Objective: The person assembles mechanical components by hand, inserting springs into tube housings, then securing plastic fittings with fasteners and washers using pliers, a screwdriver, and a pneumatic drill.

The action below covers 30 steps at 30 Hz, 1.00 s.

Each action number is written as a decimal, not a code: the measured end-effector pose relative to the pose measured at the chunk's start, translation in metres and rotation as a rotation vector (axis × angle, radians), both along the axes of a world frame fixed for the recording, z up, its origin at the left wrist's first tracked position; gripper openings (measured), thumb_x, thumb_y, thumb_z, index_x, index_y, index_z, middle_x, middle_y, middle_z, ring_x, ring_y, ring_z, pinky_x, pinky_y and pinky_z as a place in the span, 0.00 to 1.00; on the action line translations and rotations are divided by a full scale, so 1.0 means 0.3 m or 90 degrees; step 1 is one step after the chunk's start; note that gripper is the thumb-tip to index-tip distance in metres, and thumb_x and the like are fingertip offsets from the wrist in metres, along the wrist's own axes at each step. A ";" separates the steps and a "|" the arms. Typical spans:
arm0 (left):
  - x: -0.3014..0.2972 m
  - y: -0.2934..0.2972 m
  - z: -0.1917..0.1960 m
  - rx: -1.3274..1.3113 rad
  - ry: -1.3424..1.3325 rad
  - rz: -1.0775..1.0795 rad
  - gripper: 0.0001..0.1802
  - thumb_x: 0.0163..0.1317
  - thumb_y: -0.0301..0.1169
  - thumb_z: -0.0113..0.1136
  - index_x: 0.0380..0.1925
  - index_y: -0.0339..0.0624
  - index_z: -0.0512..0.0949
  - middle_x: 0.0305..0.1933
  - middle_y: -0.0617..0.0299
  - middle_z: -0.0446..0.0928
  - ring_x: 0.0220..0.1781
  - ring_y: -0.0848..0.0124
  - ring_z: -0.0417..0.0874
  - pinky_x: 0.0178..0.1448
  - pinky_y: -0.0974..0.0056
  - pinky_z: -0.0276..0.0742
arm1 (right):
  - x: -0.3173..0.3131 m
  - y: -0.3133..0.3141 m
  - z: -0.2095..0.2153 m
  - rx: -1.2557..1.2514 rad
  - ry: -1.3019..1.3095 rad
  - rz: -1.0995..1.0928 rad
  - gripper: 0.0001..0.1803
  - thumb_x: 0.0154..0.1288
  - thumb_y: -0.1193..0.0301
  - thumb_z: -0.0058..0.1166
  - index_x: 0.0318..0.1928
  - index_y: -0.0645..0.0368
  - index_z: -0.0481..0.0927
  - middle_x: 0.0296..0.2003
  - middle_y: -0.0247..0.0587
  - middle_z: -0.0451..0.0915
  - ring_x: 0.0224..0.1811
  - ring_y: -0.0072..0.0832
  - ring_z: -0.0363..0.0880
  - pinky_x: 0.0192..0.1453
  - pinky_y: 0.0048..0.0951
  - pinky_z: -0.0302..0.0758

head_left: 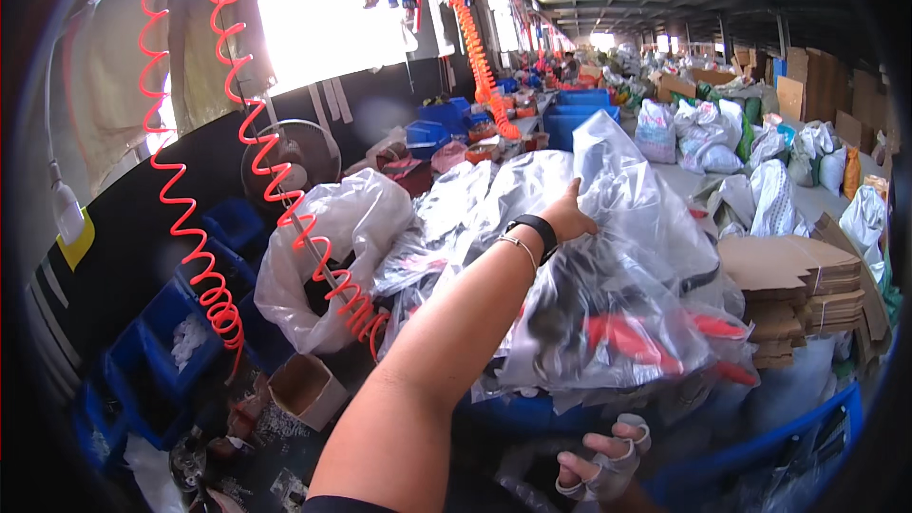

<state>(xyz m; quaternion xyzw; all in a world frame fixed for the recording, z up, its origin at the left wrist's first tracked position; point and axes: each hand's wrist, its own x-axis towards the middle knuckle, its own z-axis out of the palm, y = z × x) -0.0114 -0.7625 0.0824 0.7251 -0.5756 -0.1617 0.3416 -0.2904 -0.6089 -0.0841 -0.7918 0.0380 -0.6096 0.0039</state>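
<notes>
My left arm reaches forward over a heap of clear plastic bags, with a dark band and a thin bracelet at the wrist. My left hand (567,216) is closed on the film of a large clear plastic bag (627,199), its thumb pointing up and its other fingers partly hidden. Black and red items (632,342) show through the plastic, but I cannot make out their kind. Low in front of the heap is my right hand (608,461), with white wraps on its fingers. Those fingers are apart and slightly bent, with nothing visible in them.
Red coiled air hoses (195,228) hang at the left, over blue bins (152,370) and a small open carton (306,389). Stacked flat cardboard (798,290) stands right of the heap. A blue crate edge (760,446) is at the lower right; filled sacks (708,133) lie beyond.
</notes>
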 end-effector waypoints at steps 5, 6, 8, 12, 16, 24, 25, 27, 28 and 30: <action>-0.039 0.215 0.002 -0.199 -0.020 0.045 0.37 0.59 0.43 0.60 0.64 0.39 0.58 0.58 0.38 0.68 0.60 0.53 0.70 0.60 0.59 0.68 | 0.015 -0.024 0.008 0.006 0.068 0.045 0.06 0.58 0.56 0.55 0.35 0.36 0.79 0.42 0.28 0.74 0.50 0.35 0.67 0.50 0.41 0.66; -0.051 0.297 -0.016 -0.280 -0.106 0.026 0.30 0.59 0.38 0.60 0.60 0.40 0.64 0.53 0.44 0.72 0.53 0.59 0.76 0.54 0.60 0.73 | 0.021 -0.018 0.017 0.016 0.056 0.065 0.06 0.60 0.58 0.54 0.35 0.39 0.78 0.41 0.29 0.75 0.48 0.36 0.68 0.48 0.41 0.67; -0.147 0.499 -0.057 -0.319 -0.082 -0.059 0.19 0.58 0.28 0.60 0.50 0.38 0.72 0.48 0.52 0.75 0.43 0.62 0.80 0.45 0.64 0.77 | 0.024 -0.023 0.020 0.009 0.058 0.085 0.06 0.60 0.58 0.53 0.36 0.40 0.78 0.41 0.30 0.75 0.48 0.37 0.68 0.48 0.41 0.67; -0.277 0.958 -0.208 -0.359 -0.186 -0.022 0.14 0.54 0.18 0.57 0.42 0.39 0.76 0.42 0.54 0.76 0.44 0.58 0.77 0.48 0.61 0.74 | 0.076 0.010 0.038 -0.005 0.081 0.178 0.05 0.59 0.63 0.52 0.35 0.44 0.79 0.41 0.30 0.76 0.47 0.36 0.70 0.47 0.41 0.69; -0.336 1.256 -0.469 -0.239 0.025 0.114 0.11 0.55 0.18 0.57 0.38 0.39 0.79 0.37 0.56 0.78 0.41 0.63 0.80 0.46 0.64 0.76 | 0.165 0.115 0.064 -0.013 0.137 0.261 0.07 0.54 0.66 0.54 0.36 0.45 0.80 0.41 0.30 0.76 0.47 0.34 0.70 0.48 0.40 0.69; -0.422 1.424 -0.678 -0.208 0.265 0.232 0.09 0.61 0.25 0.55 0.40 0.37 0.79 0.38 0.56 0.80 0.41 0.67 0.82 0.47 0.67 0.76 | 0.919 0.163 0.543 -0.089 0.408 -0.109 0.15 0.56 0.71 0.48 0.45 0.61 0.77 0.38 0.43 0.79 0.44 0.33 0.77 0.48 0.33 0.73; -0.434 1.423 -0.673 -0.200 0.269 0.207 0.09 0.61 0.24 0.55 0.40 0.37 0.79 0.38 0.56 0.80 0.41 0.67 0.82 0.47 0.67 0.77 | 1.029 0.093 0.628 0.004 0.555 -0.189 0.08 0.57 0.71 0.50 0.35 0.56 0.80 0.36 0.45 0.81 0.43 0.36 0.80 0.45 0.36 0.77; -0.452 1.473 -0.685 -0.191 0.260 0.203 0.09 0.61 0.24 0.55 0.41 0.37 0.78 0.38 0.55 0.80 0.41 0.67 0.82 0.47 0.67 0.76 | 1.229 -0.087 0.606 -0.073 0.716 -0.255 0.12 0.56 0.70 0.50 0.39 0.57 0.83 0.41 0.48 0.82 0.45 0.37 0.81 0.46 0.35 0.77; -0.460 1.526 -0.714 -0.181 0.296 0.241 0.10 0.62 0.25 0.55 0.42 0.36 0.78 0.38 0.56 0.81 0.42 0.69 0.82 0.48 0.67 0.76 | 1.286 -0.088 0.584 -0.119 0.856 -0.266 0.15 0.55 0.68 0.51 0.42 0.58 0.83 0.43 0.49 0.81 0.45 0.37 0.81 0.46 0.35 0.77; -0.469 1.604 -0.775 -0.193 0.350 0.294 0.10 0.62 0.25 0.54 0.42 0.36 0.78 0.39 0.55 0.81 0.42 0.69 0.83 0.48 0.68 0.76 | 1.346 -0.135 0.525 -0.143 0.995 -0.313 0.19 0.53 0.66 0.52 0.45 0.58 0.82 0.45 0.49 0.81 0.46 0.38 0.81 0.47 0.35 0.76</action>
